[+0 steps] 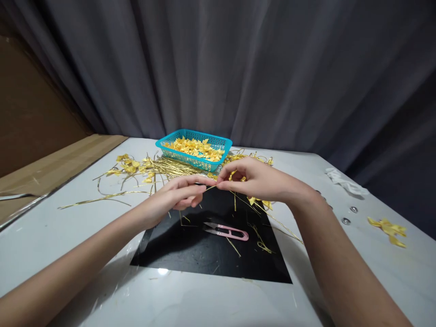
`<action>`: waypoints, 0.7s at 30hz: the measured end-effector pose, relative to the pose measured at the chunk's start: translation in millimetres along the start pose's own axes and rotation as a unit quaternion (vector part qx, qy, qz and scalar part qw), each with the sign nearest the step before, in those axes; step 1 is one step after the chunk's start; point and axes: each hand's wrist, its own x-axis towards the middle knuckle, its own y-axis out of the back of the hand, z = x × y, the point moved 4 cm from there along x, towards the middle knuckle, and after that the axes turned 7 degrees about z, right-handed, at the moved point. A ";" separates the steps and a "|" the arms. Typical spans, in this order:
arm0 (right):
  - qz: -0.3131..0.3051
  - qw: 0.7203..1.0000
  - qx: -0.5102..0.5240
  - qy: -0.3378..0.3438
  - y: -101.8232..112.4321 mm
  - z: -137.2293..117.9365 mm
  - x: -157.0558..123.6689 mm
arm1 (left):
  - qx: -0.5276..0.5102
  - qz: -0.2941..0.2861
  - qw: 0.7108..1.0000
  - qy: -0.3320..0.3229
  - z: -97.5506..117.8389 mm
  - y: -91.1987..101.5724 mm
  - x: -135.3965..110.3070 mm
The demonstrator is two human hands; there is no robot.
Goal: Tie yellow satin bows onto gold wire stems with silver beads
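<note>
My left hand (180, 193) and my right hand (250, 179) meet above the far part of a black mat (190, 259). A thin gold cord (210, 187) runs between their fingertips. The left thumb and index finger pinch one part of it, while my right thumb and index finger close on it just to the right. Below the hands, pink-handled thread snips (229, 231) lie on the mat with their blades pointing left. Short gold cord scraps are scattered around them.
A blue plastic basket (170, 153) of yellow ribbon pieces (194, 147) stands at the back. In front of it lies a bundle of gold cords (173, 167). To the right are a white cloth (345, 181), small metal pieces (346, 221) and a yellow ribbon flower (388, 230).
</note>
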 end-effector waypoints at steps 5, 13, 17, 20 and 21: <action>0.060 0.998 0.025 0.020 -0.2 1.0 2.9 | 0.004 0.021 1.000 0.022 -5.4 -2.5 1.2; 0.059 0.998 0.024 -0.002 -2.5 10.4 6.1 | 0.018 0.010 1.000 0.000 -5.6 -6.1 -0.1; 0.027 0.995 0.096 -0.019 -6.1 10.3 3.6 | 0.012 0.046 0.999 -0.004 -4.3 -3.7 1.5; 0.009 0.990 0.141 -0.002 -8.7 6.6 3.2 | 0.016 0.047 0.999 0.003 -5.0 -4.3 2.0; 0.008 0.989 0.146 0.006 -9.1 5.5 3.5 | 0.017 0.044 0.999 0.006 -5.3 -4.7 1.9</action>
